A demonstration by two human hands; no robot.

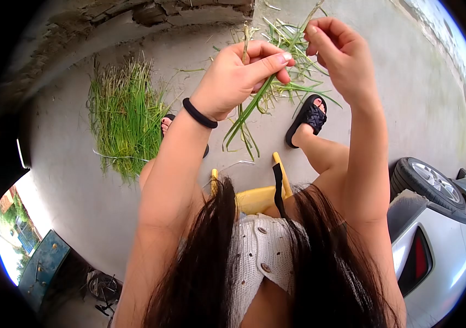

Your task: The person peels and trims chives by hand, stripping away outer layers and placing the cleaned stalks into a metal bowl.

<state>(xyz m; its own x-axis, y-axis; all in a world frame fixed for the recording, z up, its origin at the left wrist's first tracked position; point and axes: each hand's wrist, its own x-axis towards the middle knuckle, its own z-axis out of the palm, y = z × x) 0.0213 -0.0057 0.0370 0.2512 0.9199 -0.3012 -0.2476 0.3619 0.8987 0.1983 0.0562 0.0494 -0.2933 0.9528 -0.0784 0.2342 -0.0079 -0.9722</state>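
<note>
My left hand [244, 74], with a black band at the wrist, is closed around a few long, flat green stalks [250, 112] that look like garlic chives. Their leafy ends hang below the palm, and one stalk slants up toward the right. At that stalk's upper part, my right hand [345, 60] has its thumb and fingertips pinched together; exactly what lies between them is partly hidden. Beneath both hands, loose chive leaves and pale trimmings [285, 35] are scattered on the floor. A large bundle of chives [124, 117] lies to the left.
Concrete floor [74, 180] stretches around me. My feet wear black sandals [314, 117]. Below me is a yellow stool [255, 199]. A worn ledge [129, 22] runs along the upper left. On the right are a tire [429, 183] and a silver car part with a red light [421, 257].
</note>
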